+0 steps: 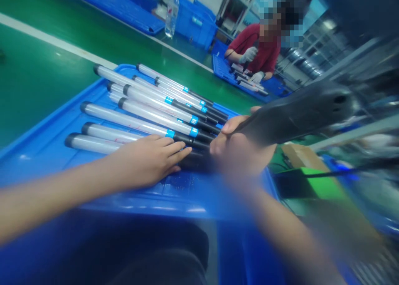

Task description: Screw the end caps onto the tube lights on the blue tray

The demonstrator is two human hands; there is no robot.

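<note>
Several clear tubes (134, 124) with black ends and blue labels lie side by side on a blue plastic lid (56, 164). My left hand (149, 160) rests on the nearest tubes, its fingers stretched out over their black ends. In my right hand (243, 152) is a black power tool (293, 114), gripped with the fingers wrapped round it. The tool's front reaches down toward the black tube ends; its tip is hidden and blurred by motion.
Across the green floor (37, 81), a person (264, 48) in red with gloves works over another blue tray. A bottle (171, 12) and blue crate (195, 23) stand behind. A green box (321, 183) and cables are at the right.
</note>
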